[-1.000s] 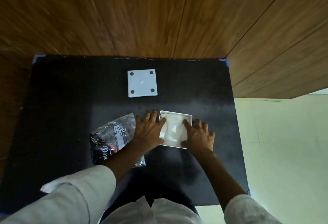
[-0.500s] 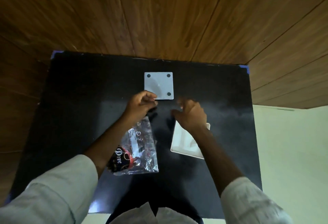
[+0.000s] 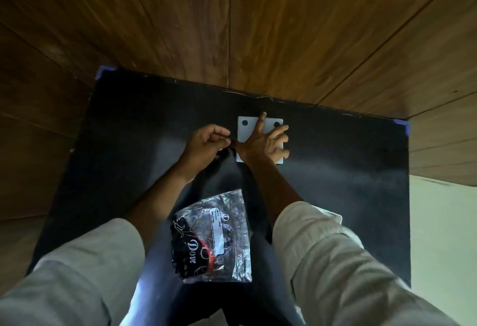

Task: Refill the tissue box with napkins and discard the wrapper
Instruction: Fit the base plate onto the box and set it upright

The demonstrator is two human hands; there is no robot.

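Under right hand: white lid.

The clear plastic wrapper reads "Dove"; its label is illegible

A white square lid with dark dots, a black table, and a clear, black-and-red printed wrapper.
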